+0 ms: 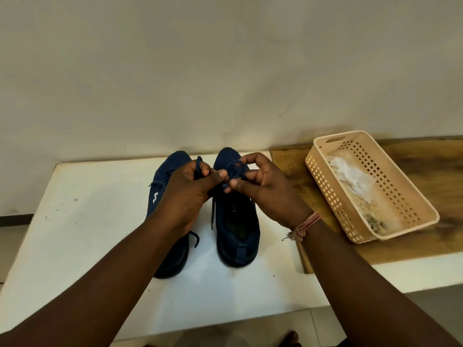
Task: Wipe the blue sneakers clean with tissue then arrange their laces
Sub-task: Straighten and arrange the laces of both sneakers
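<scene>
I see two navy blue sneakers (235,221) with matching navy laces (234,169); the left sneaker (160,186) carries a small white mark on its side. The table (87,209) is white with a few dark specks. Beside it lies a brown wood-grain board (413,156). On that sits a beige basket (390,194) with a square-hole grid, holding white tissue (350,176). A pinkish thread band (304,225) rings the right wrist.

Plain indoor room: bare wall (225,58), white table (75,234), tiled floor (426,309).
</scene>
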